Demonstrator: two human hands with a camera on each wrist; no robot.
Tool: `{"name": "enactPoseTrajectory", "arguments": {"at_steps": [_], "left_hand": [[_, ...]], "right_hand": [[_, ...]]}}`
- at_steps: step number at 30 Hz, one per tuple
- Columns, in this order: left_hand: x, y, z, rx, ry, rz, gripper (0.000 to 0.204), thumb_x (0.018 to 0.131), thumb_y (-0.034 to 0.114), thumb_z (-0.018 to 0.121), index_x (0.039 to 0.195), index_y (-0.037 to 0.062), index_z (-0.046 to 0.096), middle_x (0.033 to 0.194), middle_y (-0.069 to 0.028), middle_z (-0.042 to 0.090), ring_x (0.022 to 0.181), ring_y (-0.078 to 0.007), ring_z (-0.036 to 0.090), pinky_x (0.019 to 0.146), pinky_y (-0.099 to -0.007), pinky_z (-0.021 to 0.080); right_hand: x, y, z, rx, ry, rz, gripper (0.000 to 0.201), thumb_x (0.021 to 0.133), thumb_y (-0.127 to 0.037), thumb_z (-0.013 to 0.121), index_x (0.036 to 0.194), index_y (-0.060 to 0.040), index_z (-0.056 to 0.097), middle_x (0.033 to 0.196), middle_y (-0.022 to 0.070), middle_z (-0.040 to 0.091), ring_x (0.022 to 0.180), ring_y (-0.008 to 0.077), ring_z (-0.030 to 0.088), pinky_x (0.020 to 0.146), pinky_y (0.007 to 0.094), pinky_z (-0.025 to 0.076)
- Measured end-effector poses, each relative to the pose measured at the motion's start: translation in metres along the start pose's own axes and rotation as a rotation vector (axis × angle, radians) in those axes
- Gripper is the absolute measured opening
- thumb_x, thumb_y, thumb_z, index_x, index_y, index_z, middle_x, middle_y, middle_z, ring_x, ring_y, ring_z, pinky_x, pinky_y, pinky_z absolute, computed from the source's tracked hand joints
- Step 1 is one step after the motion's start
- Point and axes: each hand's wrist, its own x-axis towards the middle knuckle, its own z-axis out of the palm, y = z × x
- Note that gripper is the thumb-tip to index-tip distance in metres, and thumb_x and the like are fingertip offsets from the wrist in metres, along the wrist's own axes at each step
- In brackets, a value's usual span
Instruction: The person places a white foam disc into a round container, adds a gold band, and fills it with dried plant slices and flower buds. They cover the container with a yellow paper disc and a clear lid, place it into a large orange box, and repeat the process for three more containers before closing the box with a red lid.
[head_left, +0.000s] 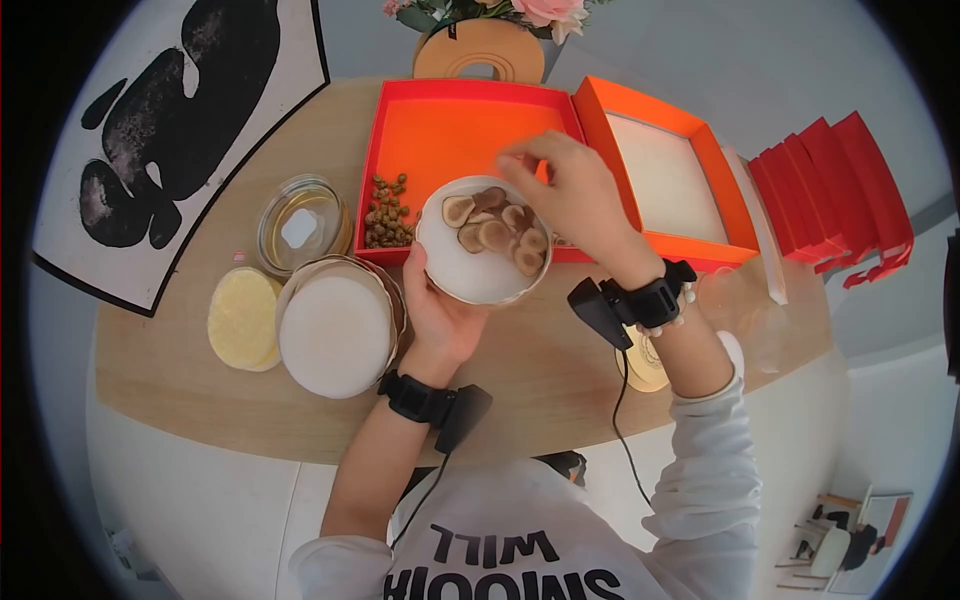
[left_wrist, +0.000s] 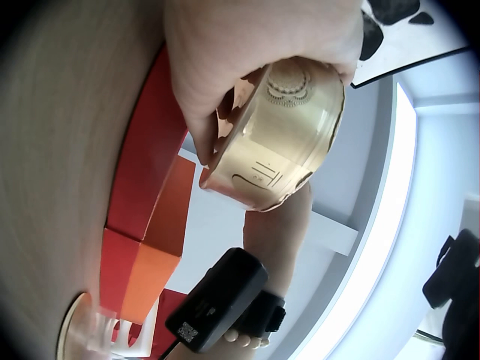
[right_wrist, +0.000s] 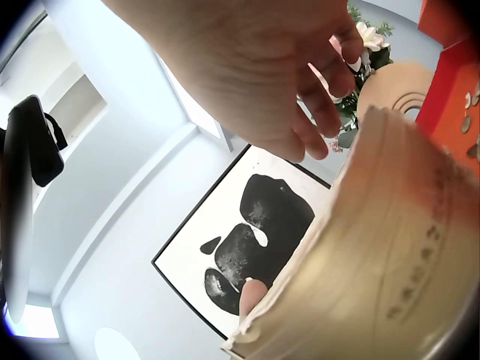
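Note:
My left hand [head_left: 445, 325] grips a round tub [head_left: 480, 287] with a white inside, tilted over the front edge of a red box [head_left: 430, 105] with an orange inside. Brown-rimmed pale slices [head_left: 494, 235] lie along the tub's far side. Printed lettering shows on the tub's wall [left_wrist: 281, 142] in the left wrist view. Over the tub's far right rim hangs my right hand [head_left: 580, 190], its fingers loosely bent and nothing visible in them. Small round brown-green pieces [head_left: 385, 215] are heaped in the box's near left corner.
Left on the table are a clear glass jar [head_left: 285, 250], white-topped round tubs [head_left: 338, 335] and a yellow disc [head_left: 240, 320]. An orange-rimmed box part [head_left: 665, 175] leans at the right, beside red bags [head_left: 830, 185]. Flowers in a ring-shaped vase [head_left: 480, 45] stand behind.

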Motion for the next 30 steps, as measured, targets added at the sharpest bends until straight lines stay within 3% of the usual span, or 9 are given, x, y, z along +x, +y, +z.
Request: {"name": "enactPoseTrajectory", "arguments": {"at_steps": [4, 8, 11, 14, 17, 23, 30], "left_hand": [[0.000, 0.002, 0.002, -0.011, 0.021, 0.019, 0.060, 0.084, 0.050, 0.039, 0.129, 0.0117, 0.033, 0.131, -0.0059, 0.037, 0.120, -0.0230, 0.036, 0.098, -0.0411, 0.030], [0.000, 0.001, 0.001, -0.024, 0.016, 0.025, 0.061, 0.083, 0.050, 0.040, 0.130, 0.0113, 0.032, 0.131, -0.0063, 0.036, 0.121, -0.0230, 0.034, 0.099, -0.0412, 0.029], [-0.001, 0.002, 0.003, -0.015, 0.026, 0.023, 0.061, 0.083, 0.050, 0.040, 0.130, 0.0114, 0.032, 0.131, -0.0062, 0.037, 0.121, -0.0233, 0.035, 0.099, -0.0414, 0.029], [-0.001, 0.002, 0.002, -0.009, 0.034, 0.027, 0.061, 0.083, 0.050, 0.040, 0.130, 0.0113, 0.032, 0.131, -0.0063, 0.037, 0.120, -0.0235, 0.035, 0.099, -0.0414, 0.030], [-0.001, 0.002, 0.002, -0.003, 0.048, 0.014, 0.061, 0.083, 0.050, 0.040, 0.129, 0.0112, 0.032, 0.131, -0.0062, 0.037, 0.120, -0.0233, 0.035, 0.098, -0.0414, 0.030], [0.000, 0.003, 0.002, -0.021, 0.040, 0.019, 0.057, 0.084, 0.049, 0.038, 0.128, 0.0121, 0.035, 0.130, -0.0055, 0.039, 0.119, -0.0238, 0.038, 0.097, -0.0415, 0.032], [0.000, 0.002, 0.002, -0.010, 0.017, 0.020, 0.062, 0.083, 0.050, 0.041, 0.130, 0.0111, 0.032, 0.131, -0.0064, 0.036, 0.121, -0.0232, 0.035, 0.099, -0.0410, 0.029]], "right_hand": [[0.001, 0.023, -0.012, -0.158, 0.005, 0.054, 0.019, 0.077, -0.026, 0.056, 0.083, -0.0090, 0.063, 0.075, 0.0069, 0.058, 0.065, 0.0239, 0.058, 0.060, 0.0345, 0.044], [-0.008, 0.047, -0.011, -0.678, -0.528, 0.185, 0.027, 0.076, -0.038, 0.056, 0.087, -0.0147, 0.063, 0.079, 0.0048, 0.060, 0.074, 0.0198, 0.059, 0.068, 0.0361, 0.041], [-0.024, 0.056, -0.001, -0.748, -0.384, 0.074, 0.033, 0.068, -0.045, 0.063, 0.075, -0.0128, 0.064, 0.071, 0.0054, 0.060, 0.071, 0.0216, 0.059, 0.069, 0.0356, 0.037], [-0.022, 0.051, -0.007, -0.781, -0.603, 0.137, 0.034, 0.065, -0.045, 0.066, 0.073, -0.0120, 0.063, 0.074, 0.0033, 0.062, 0.075, 0.0211, 0.059, 0.073, 0.0349, 0.035], [-0.017, 0.050, -0.008, -0.745, -0.703, 0.188, 0.030, 0.063, -0.039, 0.068, 0.076, -0.0121, 0.064, 0.075, 0.0036, 0.063, 0.077, 0.0214, 0.060, 0.074, 0.0344, 0.035], [-0.016, 0.066, 0.002, -0.826, -0.732, 0.173, 0.015, 0.063, -0.022, 0.066, 0.074, -0.0121, 0.064, 0.073, 0.0046, 0.063, 0.077, 0.0219, 0.061, 0.074, 0.0341, 0.036], [-0.016, 0.069, -0.006, -0.692, -0.601, 0.132, 0.007, 0.068, -0.017, 0.061, 0.071, -0.0122, 0.064, 0.069, 0.0064, 0.062, 0.075, 0.0233, 0.061, 0.072, 0.0340, 0.040]]}}
